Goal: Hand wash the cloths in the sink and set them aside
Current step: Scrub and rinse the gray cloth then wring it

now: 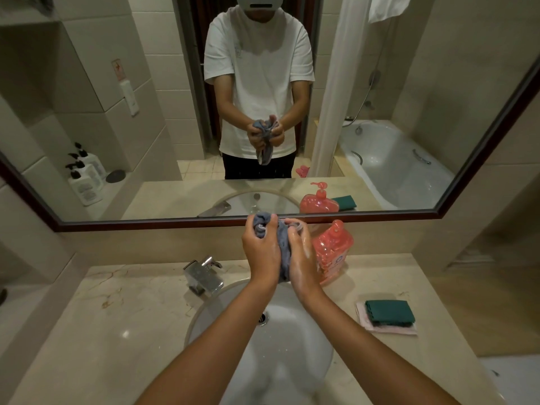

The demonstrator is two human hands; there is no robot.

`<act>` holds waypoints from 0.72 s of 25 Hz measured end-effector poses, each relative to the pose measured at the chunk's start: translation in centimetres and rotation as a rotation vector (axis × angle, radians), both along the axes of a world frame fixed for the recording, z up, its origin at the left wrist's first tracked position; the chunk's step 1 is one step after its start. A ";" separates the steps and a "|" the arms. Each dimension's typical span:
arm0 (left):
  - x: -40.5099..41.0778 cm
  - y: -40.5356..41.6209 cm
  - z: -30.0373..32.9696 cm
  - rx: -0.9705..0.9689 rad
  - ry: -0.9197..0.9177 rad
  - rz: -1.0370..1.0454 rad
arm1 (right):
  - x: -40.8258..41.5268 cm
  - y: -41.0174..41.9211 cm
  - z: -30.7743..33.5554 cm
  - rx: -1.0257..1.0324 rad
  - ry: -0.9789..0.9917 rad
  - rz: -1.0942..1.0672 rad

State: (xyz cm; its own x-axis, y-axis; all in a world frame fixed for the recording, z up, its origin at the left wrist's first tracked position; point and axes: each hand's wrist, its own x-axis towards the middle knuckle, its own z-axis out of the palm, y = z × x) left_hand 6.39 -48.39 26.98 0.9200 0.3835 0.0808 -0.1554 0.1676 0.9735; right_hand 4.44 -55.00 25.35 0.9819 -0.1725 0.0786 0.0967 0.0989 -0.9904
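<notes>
A wet grey-blue cloth (pixel 282 247) is bunched between both hands, held above the far rim of the white sink (pixel 309 346). My left hand (pixel 260 249) grips its upper left part, fingers curled round the bunch. My right hand (pixel 301 252), shiny with suds, grips the right side, and the cloth's tail hangs down between my palms. A folded green cloth (pixel 390 311) lies on top of a pink cloth (pixel 365 321) on the counter to the right of the sink.
A chrome tap (pixel 204 276) stands at the sink's back left. A pink soap pump bottle (pixel 333 252) stands just right of my hands against the wall. A wide mirror (pixel 146 141) hangs behind the beige marble counter (pixel 117 317).
</notes>
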 end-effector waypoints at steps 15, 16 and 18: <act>-1.0 1.5 -0.7 0.083 0.111 -0.105 | 3.1 -2.0 0.2 -0.275 0.203 -0.153; -0.9 1.7 -0.7 0.122 0.113 -0.056 | 3.1 -2.0 -0.1 -0.220 0.224 -0.133; -0.5 2.4 -0.3 0.162 0.132 0.047 | 3.2 -2.7 -0.5 -0.108 0.215 -0.169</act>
State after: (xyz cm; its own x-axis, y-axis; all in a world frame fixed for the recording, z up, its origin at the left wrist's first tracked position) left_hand 5.94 -45.99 26.64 0.9082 0.4179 0.0252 -0.0290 0.0028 0.9996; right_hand 7.65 -57.74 24.88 0.9359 -0.3373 -0.1016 -0.1106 -0.0076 -0.9938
